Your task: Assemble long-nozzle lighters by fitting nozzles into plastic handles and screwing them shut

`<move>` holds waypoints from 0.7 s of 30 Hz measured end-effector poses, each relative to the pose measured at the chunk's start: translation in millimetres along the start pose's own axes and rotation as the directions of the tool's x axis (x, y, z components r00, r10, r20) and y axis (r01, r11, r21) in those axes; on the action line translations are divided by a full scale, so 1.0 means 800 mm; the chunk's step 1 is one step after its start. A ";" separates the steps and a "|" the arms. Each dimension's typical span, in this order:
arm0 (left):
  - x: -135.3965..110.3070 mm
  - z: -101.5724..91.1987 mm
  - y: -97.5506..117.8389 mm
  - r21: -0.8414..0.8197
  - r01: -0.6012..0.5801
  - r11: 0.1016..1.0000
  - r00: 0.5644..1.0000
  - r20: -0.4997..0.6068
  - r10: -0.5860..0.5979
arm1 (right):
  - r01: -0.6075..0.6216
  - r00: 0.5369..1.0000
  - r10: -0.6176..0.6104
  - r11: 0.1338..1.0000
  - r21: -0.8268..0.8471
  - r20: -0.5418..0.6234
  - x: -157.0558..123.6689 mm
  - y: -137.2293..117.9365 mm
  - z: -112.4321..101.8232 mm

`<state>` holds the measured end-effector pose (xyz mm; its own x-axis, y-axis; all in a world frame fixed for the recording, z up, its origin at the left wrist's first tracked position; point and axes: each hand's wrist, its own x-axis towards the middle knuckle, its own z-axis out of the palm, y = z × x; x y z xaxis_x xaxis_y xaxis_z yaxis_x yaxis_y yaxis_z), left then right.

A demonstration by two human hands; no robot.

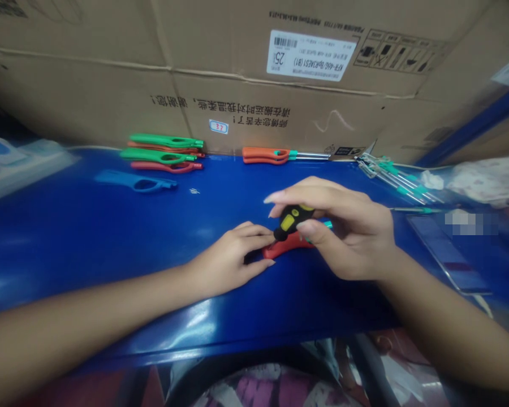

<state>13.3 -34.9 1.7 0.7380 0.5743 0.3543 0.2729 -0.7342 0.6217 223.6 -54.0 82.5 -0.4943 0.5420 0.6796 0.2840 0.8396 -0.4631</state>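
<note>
My right hand (352,232) grips a short screwdriver (287,222) with a black and yellow handle, tilted with its tip end downward. Under it on the table lies a red lighter body (286,246), with a bit of teal showing at its far end. My left hand (233,254) pinches the near left end of that lighter body between thumb and fingers. The screwdriver's lower end meets the red body close to my left fingertips; the tip itself is mostly hidden. My right hand covers part of the lighter body.
A blue handle shell (138,181) lies left, near stacked green and red shells (163,154). Small metal bits (194,191) lie beside them. An orange long-nosed lighter (265,155) rests against the cardboard box (220,68). Metal rods (398,178) and a phone (447,254) lie right.
</note>
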 end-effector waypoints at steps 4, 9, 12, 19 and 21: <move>0.000 0.000 0.001 -0.018 0.006 1.000 1.000 -0.009 -0.006 | 0.081 0.994 -0.088 0.990 -0.112 -0.062 0.001 -0.002 0.003; 0.001 -0.001 0.001 -0.051 0.008 0.999 1.000 0.017 -0.007 | 0.134 0.989 -0.140 0.987 -0.094 -0.056 0.000 -0.007 0.009; 0.001 -0.001 0.002 -0.056 0.016 0.998 1.000 0.024 -0.015 | 0.128 0.988 -0.138 0.985 -0.119 -0.073 0.000 -0.007 0.011; 0.001 -0.001 0.003 -0.004 0.008 1.000 1.000 0.004 -0.008 | 0.095 0.995 -0.094 0.995 0.040 -0.043 -0.002 0.001 0.012; 0.001 -0.001 0.002 0.013 -0.008 1.000 1.000 -0.015 0.008 | 0.070 0.997 -0.068 0.993 0.090 -0.026 -0.003 0.003 0.011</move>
<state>13.7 -35.3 3.8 0.7311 0.5734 0.3698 0.2747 -0.7434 0.6098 218.4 -53.9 74.6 -0.4905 0.4848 0.7241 0.1736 0.8687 -0.4640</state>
